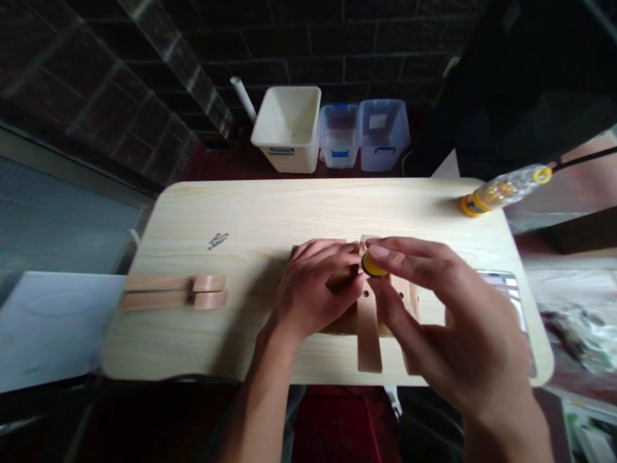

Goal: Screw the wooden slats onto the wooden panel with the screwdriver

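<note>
My right hand [448, 302] is closed, with thumb and fingers pinching the yellow, black-rimmed end of what looks like a screwdriver [375, 265], seen end-on from above. Its shaft and tip are hidden. Below it lies a wooden assembly [369, 325] of pale strips with dark screw holes across a browner wooden piece. My left hand [313, 283] presses over the left part of this assembly and grips it, fingers toward its far edge. The left thumb and forefinger come close to the screwdriver from the left. Much of the assembly is covered by both hands.
Several screws [218, 241] lie at the table's left, behind two wooden pieces with blocks on their ends [168, 291]. A transparent-and-yellow corded tool [501, 191] stands at the back right. A phone-like device [501, 283] lies right. Beyond the table stand a cream bin [286, 151] and clear boxes [384, 141].
</note>
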A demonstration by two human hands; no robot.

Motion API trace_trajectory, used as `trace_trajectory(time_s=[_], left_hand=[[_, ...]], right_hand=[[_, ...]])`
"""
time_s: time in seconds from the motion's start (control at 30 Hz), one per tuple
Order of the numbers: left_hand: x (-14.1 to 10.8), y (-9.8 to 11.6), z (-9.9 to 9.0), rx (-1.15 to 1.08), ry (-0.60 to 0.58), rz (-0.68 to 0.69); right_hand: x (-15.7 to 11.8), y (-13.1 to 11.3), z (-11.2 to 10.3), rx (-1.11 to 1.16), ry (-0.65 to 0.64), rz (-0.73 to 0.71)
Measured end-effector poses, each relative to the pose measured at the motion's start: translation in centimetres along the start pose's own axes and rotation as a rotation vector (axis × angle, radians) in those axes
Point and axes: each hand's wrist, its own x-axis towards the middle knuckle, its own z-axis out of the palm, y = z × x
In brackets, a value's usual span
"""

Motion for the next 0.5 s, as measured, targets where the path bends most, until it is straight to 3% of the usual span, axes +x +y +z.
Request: trace_trajectory(time_s=[0.33, 0.5], left_hand=[[-0.2, -0.7, -0.2, 0.079, -0.074, 0.073], [-0.1, -0.3, -0.6, 0.104, -0.037, 0.089]], right_hand=[[-0.6, 0.4, 0.1, 0.263, -0.087, 0.036], [-1.1, 1.2, -0.5, 0.283, -0.028, 0.032]])
